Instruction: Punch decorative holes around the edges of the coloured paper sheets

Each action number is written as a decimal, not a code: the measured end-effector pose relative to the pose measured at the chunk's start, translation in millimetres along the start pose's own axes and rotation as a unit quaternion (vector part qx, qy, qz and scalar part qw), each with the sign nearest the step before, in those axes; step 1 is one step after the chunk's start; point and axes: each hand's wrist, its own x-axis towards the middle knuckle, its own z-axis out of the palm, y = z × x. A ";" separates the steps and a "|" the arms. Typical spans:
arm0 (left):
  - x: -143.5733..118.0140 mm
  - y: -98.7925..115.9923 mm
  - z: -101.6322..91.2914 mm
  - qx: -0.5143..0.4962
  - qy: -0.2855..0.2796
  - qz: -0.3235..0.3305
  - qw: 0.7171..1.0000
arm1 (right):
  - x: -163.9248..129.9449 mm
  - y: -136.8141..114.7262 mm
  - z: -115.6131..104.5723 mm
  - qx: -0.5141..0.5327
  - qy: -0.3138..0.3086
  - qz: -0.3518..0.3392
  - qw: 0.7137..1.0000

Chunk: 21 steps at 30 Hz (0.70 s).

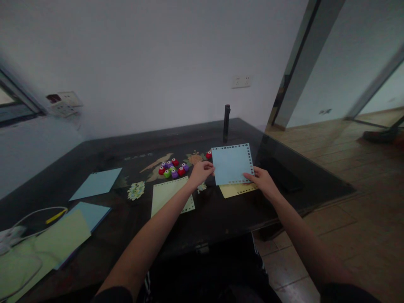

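The blue sheet [232, 164] was held up over the tabletop's [94, 160] right edge, pinched by the left hand [202, 171] and right hand [262, 180]. Punched holes ran along all four of its edges. A yellow sheet [235, 190] beneath and a green sheet [168, 194] nearby showed holes too; the punches [173, 167] sat mid-tabletop. Another blue sheet [96, 183] towards the left edge looked unpunched.

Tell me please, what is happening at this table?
A person holds a light blue sheet with punched holes along its edges, the left hand at its left edge and the right hand at its lower right corner. Under it lies a yellow sheet, and a pale green punched sheet lies to the left. A cluster of small coloured punches sits behind on the dark table. More plain sheets lie farther left.
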 end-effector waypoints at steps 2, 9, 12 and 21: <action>-1.8 1.2 0.1 0.006 -0.003 0.002 1.000 | 1.8 3.0 -2.3 -0.011 0.018 -0.016 1.000; -12.9 8.4 8.4 0.047 0.035 0.019 0.998 | 5.8 7.7 -8.9 -0.041 0.078 -0.045 0.995; -17.0 7.1 12.8 0.087 0.022 0.041 0.995 | 5.6 7.7 -10.6 -0.062 0.093 -0.061 0.992; -24.6 4.3 26.0 0.227 -0.034 0.037 0.973 | 5.6 7.9 -17.0 -0.238 0.111 -0.091 0.961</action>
